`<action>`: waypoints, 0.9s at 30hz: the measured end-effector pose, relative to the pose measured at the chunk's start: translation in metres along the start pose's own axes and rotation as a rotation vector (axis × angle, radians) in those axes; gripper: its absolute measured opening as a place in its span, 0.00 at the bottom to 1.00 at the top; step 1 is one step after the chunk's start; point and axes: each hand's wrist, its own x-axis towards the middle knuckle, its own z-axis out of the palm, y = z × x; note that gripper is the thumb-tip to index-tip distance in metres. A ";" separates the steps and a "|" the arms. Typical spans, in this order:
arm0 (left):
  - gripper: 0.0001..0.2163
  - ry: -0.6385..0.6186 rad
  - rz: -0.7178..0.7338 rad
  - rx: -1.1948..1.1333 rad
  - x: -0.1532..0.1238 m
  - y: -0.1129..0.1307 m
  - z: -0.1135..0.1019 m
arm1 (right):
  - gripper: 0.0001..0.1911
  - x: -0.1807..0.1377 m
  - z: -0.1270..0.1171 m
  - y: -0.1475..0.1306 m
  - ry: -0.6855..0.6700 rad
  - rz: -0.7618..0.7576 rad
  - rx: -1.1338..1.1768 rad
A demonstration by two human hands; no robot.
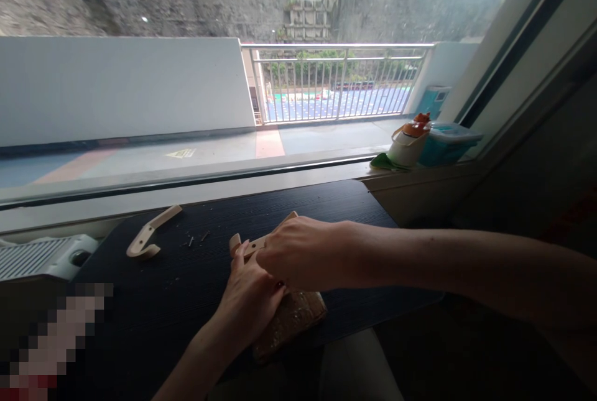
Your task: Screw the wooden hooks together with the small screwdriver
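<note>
My left hand [249, 298] lies flat on a brown chipboard block [293, 320] on the black tabletop [153, 301], fingers stretched toward a cream wooden hook [254, 244]. My right hand [301, 252] reaches in from the right, fingers curled and pinched over that hook, covering most of it. What the fingertips grip beyond the hook is hidden. A second cream hook [152, 233] lies loose to the left. A few small dark screws [196, 239] are scattered between the two hooks.
Behind the table runs a window sill with a white and orange container [408, 140] and a teal box [445, 140] at the right. A white ribbed appliance [44, 255] sits at the left edge. A pixelated patch covers the lower left corner.
</note>
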 end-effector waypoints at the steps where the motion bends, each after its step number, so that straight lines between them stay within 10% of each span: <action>1: 0.09 -0.009 -0.001 -0.002 0.000 0.000 0.001 | 0.08 0.001 0.001 0.001 0.001 0.008 0.006; 27: 0.08 0.008 0.002 -0.028 0.000 -0.002 0.002 | 0.06 0.005 0.009 0.004 0.020 0.061 0.052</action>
